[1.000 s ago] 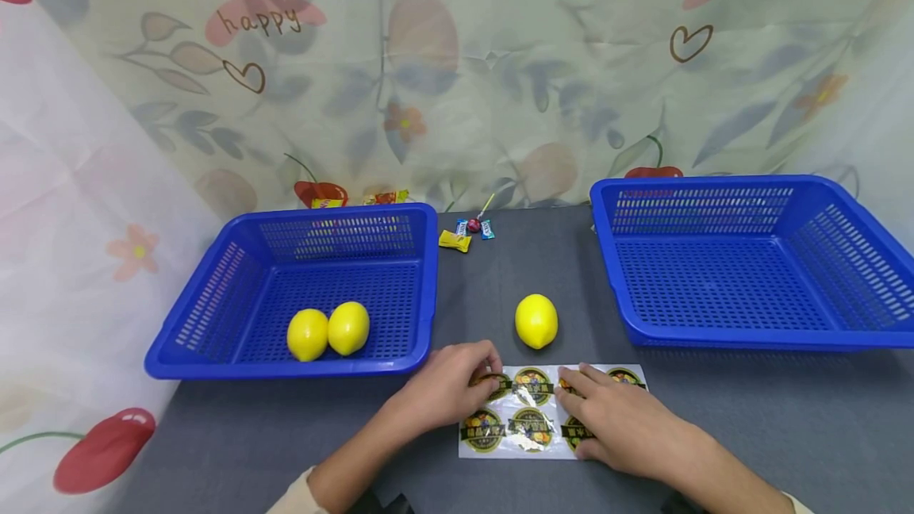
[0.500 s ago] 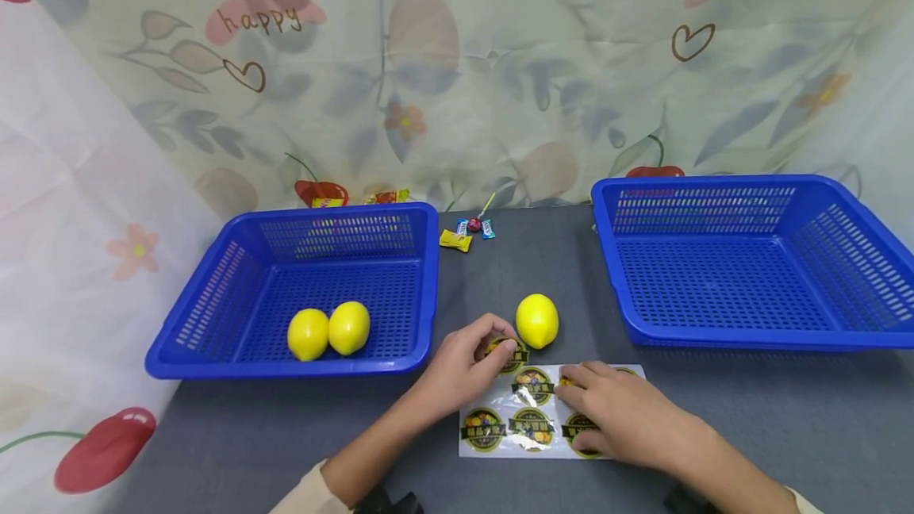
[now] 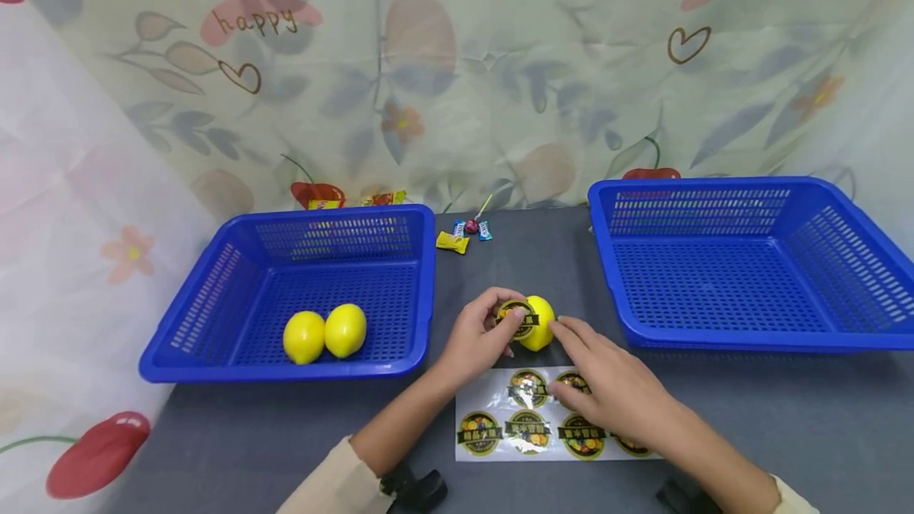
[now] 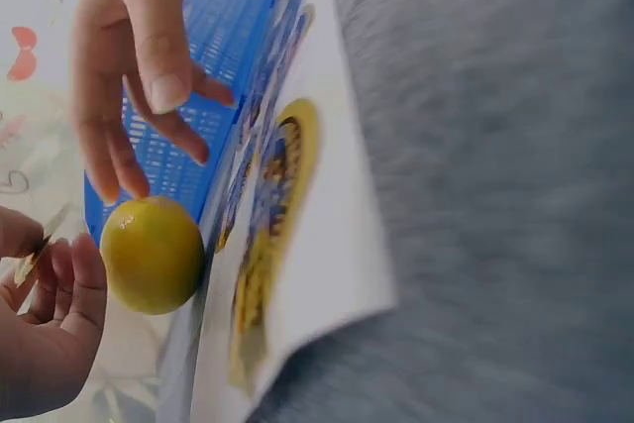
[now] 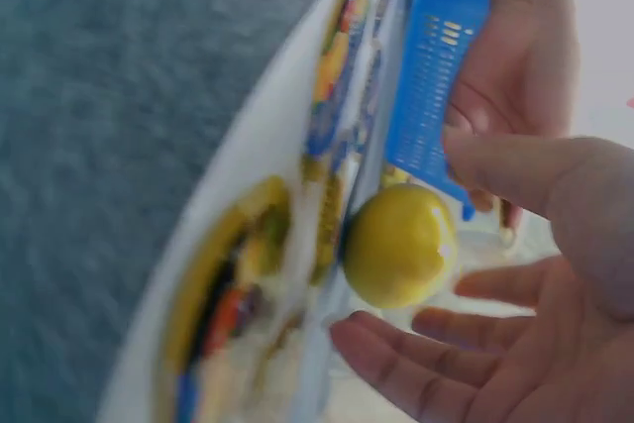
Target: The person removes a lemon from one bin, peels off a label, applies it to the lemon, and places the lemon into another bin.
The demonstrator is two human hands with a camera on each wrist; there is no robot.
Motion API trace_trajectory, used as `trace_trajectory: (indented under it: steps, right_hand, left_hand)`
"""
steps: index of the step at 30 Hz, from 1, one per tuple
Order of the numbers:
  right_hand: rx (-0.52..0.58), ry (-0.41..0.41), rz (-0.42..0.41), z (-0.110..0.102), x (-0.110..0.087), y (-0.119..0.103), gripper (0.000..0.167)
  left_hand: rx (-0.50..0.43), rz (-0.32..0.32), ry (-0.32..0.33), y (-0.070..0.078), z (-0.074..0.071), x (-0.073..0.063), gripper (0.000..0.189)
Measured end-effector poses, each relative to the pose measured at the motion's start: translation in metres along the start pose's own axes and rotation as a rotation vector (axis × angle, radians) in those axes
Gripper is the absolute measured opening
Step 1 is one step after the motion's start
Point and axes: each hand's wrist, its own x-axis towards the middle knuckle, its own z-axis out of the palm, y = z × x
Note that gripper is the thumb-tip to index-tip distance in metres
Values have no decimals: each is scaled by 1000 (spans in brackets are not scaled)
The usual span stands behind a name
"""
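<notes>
My left hand [image 3: 474, 339] pinches a round black-and-gold sticker [image 3: 512, 319] between thumb and fingers, held at the left side of a lemon [image 3: 543, 325] and overlapping it in the head view. In the left wrist view, the sticker's edge shows between those fingertips, beside the lemon [image 4: 154, 257]. My right hand [image 3: 616, 381] reaches over the sticker sheet [image 3: 480, 393] with fingers extended, fingertips right at the lemon's right side. Seen from the right wrist, its fingers [image 5: 466, 339] spread loosely around the lemon. The white sheet carries several more stickers and has a bare spot at its upper left.
At the left, a blue basket [image 3: 286, 371] holds two lemons [image 3: 324, 333]. Another blue basket [image 3: 714, 284] stands at the right. Small wrapped candies [image 3: 453, 243] and a lollipop [image 3: 471, 225] lie at the back of the grey tabletop [image 3: 521, 260], before a patterned curtain [image 3: 493, 101].
My left hand has peeled a sticker off the sheet's upper left corner and carried it up to the lemon. My right hand has left the sheet's surface and moved up toward the lemon.
</notes>
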Motion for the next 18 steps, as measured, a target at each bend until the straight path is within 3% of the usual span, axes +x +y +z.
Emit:
trace_trajectory:
  steps: [5, 11, 18]
  right_hand:
    - [251, 13, 126, 5, 12, 7, 78]
    - [545, -57, 270, 8, 31, 17, 78]
    - [718, -80, 323, 10, 50, 26, 64]
  left_hand:
    - [-45, -9, 22, -1, 1, 11, 24]
    - [-43, -82, 34, -2, 1, 19, 24]
    - [-42, -128, 38, 3, 3, 24, 24]
